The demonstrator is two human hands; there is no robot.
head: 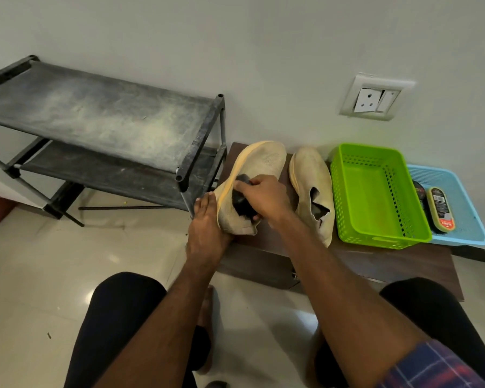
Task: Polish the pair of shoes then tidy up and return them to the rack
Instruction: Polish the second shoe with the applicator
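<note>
A beige knit shoe (259, 166) with an orange sole edge is tilted on its side on the low brown table (375, 264). My left hand (206, 233) holds it at the heel. My right hand (266, 196) grips a black brush (241, 204) pressed against the shoe's side. The second beige shoe (310, 186) lies flat on the table just to the right. The dark two-shelf shoe rack (101, 116) stands to the left against the wall.
A bright green basket (375, 191) sits right of the shoes, with nothing in it. Beyond it a light blue tray (459, 214) holds a polish tin and another brush (440, 210). A wall socket (375, 98) is above. My knees are at the bottom.
</note>
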